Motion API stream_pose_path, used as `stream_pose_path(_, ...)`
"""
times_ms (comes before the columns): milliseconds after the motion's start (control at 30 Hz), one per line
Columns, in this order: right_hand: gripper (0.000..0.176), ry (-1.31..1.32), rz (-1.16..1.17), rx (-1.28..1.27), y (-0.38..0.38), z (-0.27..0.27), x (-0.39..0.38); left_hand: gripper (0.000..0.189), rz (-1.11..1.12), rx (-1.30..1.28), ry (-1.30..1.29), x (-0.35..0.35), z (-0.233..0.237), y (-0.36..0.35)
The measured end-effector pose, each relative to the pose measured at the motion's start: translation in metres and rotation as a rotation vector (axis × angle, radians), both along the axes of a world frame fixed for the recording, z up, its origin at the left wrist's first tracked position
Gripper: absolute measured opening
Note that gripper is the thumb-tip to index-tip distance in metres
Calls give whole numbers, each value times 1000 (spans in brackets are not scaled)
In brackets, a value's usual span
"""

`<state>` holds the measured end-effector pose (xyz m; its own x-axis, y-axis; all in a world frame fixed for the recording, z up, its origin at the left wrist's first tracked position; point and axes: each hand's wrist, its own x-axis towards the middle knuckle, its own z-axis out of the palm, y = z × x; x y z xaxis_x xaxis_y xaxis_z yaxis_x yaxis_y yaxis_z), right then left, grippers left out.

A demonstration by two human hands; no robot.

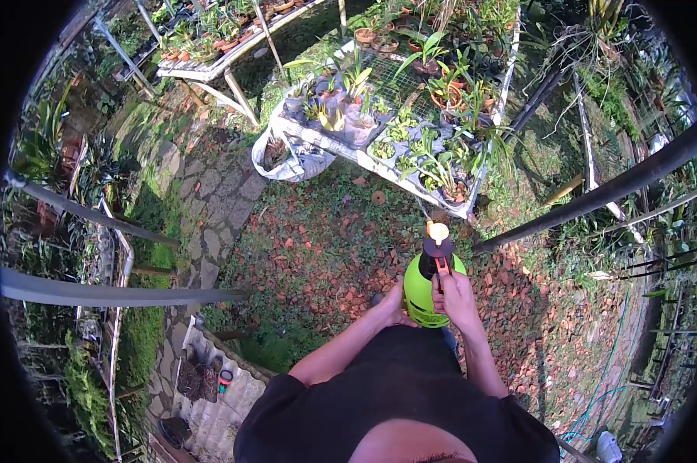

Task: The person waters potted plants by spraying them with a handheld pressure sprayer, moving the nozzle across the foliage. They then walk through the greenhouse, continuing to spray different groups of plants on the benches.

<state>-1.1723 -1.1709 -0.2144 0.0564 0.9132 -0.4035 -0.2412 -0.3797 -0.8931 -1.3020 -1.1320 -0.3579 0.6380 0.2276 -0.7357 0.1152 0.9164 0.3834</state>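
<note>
A lime-green pump sprayer (419,292) with a dark top, an orange-red trigger and a pale yellow knob is held in front of my body. My right hand (456,299) wraps round its handle, near the trigger. Against the lower left side of the sprayer's body, my left hand (395,305) supports it; some of those fingers are hidden behind the bottle. The nozzle end points forward, toward the near corner of a plant bench (414,187).
Potted plants (441,92) crowd the bench ahead, and a white bag (298,163) hangs at its left corner. Dark poles (595,189) slant in on both sides. A stone path (209,216) runs left; a corrugated sheet (209,420) lies at lower left. Brick chips cover the ground.
</note>
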Motion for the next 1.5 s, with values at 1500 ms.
stream_pose_path(1500,30,-31,-172,43,-7,0,24,77,-158,43,63,23,-16,14)
